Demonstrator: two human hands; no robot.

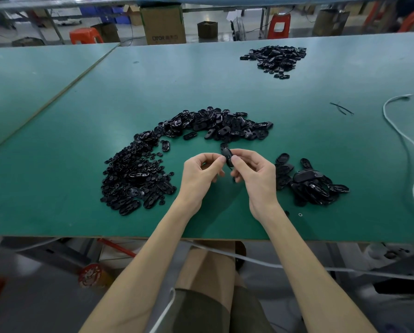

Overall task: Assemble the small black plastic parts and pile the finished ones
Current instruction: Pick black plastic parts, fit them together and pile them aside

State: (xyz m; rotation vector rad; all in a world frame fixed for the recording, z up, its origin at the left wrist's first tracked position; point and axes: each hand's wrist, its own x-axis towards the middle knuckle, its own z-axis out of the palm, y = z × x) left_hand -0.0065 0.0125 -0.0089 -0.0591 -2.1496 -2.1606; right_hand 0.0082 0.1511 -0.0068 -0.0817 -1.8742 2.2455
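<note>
A small black oval plastic part (225, 153) is held above the green table (153, 87), in the middle of the view. My left hand (202, 173) pinches its left side with thumb and forefinger. My right hand (252, 171) pinches its right side, thumb on top. An arc of loose black oval shells (215, 123) lies just behind the hands. A heap of small round black pieces mixed with shells (135, 174) lies to the left. To the right of my right hand sits a smaller pile of black oval parts (311, 183).
Another heap of black parts (274, 57) lies far back on the right. A white cable (403, 138) snakes along the table's right side, with thin black ties (341, 108) near it. Cardboard boxes (163, 24) and red stools (279, 25) stand beyond the table. The table's front edge runs just below my wrists.
</note>
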